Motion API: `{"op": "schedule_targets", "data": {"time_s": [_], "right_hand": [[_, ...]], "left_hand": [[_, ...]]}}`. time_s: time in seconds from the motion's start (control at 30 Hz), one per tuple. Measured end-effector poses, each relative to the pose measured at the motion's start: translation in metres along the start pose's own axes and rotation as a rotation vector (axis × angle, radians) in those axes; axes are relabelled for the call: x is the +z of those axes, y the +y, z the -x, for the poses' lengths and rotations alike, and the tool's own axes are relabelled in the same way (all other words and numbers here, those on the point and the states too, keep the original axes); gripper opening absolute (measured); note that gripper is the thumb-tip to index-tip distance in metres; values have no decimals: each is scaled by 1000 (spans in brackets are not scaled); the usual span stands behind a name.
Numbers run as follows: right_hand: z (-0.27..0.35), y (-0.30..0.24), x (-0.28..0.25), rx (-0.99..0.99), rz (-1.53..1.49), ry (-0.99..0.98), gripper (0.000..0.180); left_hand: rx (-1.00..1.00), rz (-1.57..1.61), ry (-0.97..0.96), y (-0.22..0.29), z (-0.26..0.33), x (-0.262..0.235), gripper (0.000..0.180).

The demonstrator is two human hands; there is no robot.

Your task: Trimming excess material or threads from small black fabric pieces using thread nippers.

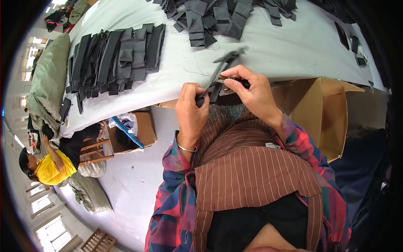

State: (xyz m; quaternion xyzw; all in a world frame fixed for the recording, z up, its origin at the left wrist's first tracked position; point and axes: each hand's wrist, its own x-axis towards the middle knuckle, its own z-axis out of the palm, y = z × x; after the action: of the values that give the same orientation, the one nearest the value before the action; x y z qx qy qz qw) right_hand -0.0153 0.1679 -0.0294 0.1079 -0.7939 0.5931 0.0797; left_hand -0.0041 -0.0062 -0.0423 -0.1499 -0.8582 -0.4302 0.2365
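Observation:
My left hand [192, 103] is closed on a dark grey fabric strip [216, 90], whose far end stands up blurred above the table edge. Between the thumb and fingers of my right hand [254, 92] is a small dark-handled cutting tool, apparently thread snips [241, 82]. Its metal tip meets the strip just right of my left fingers. Both hands are close together over my lap, at the near edge of the white-covered table [176, 63]. My palms hide part of the strip and most of the tool.
Rows of dark strips [115, 59] lie at the table's left, and a loose heap of strips [214, 19] at the far side. Cardboard boxes [308, 105] stand under the right edge and lower left. A person in a yellow top [54, 166] sits at far left beside green sacks [50, 71].

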Motion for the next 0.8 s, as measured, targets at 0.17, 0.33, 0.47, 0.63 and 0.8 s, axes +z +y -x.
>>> {"op": "schedule_targets", "data": {"time_s": [0.17, 0.33, 0.47, 0.63, 0.8], "right_hand": [[3, -11, -5, -81, 192, -11, 16], [3, -15, 0, -243, 378, -65, 21], [5, -14, 4, -217, 412, -66, 20], [8, -8, 5, -108, 216, -95, 19], [10, -9, 5, -89, 221, -110, 19]], "left_hand": [[20, -18, 136, -5, 11, 14, 27], [38, -22, 189, -8, 14, 16, 29], [60, -6, 175, -7, 15, 16, 32], [39, 7, 180, -8, 19, 17, 33], [64, -22, 185, -9, 18, 17, 34]]}}
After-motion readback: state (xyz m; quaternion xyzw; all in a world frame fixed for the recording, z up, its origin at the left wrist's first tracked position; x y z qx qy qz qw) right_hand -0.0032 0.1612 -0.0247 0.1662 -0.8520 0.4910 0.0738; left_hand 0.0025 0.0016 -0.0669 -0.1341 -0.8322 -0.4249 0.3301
